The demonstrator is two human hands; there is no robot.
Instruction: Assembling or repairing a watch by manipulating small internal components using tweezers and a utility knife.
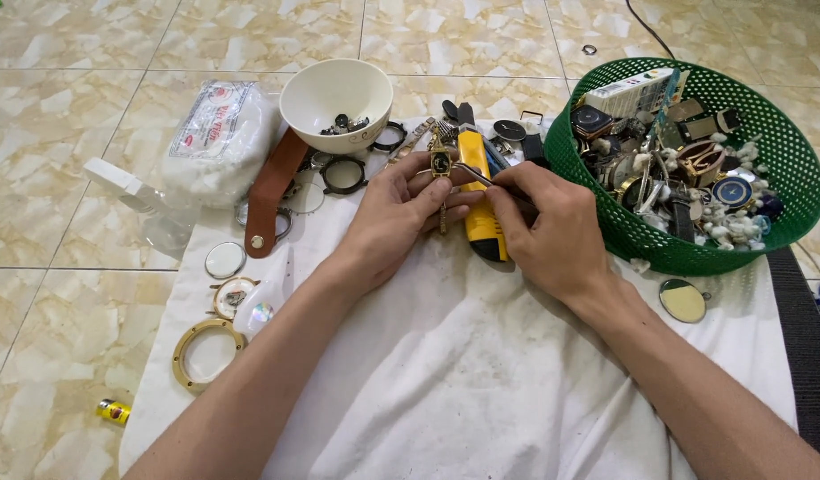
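Gold-coloured small watch (pixel 440 164) sits pinched in the left hand (pixel 394 213), fingers curled around it (strap dangling), above the white cloth (pixel 481 373). The right hand (pixel 548 236) grips tweezers (pixel 481 176) touching it. The green basket (pixel 788 169) crowds the right; the near cloth lies open.

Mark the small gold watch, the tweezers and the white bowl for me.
small gold watch (pixel 440 163), head view, on its dark face.
tweezers (pixel 478 176), head view, on the thin metal shaft ahead of the right hand.
white bowl (pixel 314 92), head view, on the bare inner wall.
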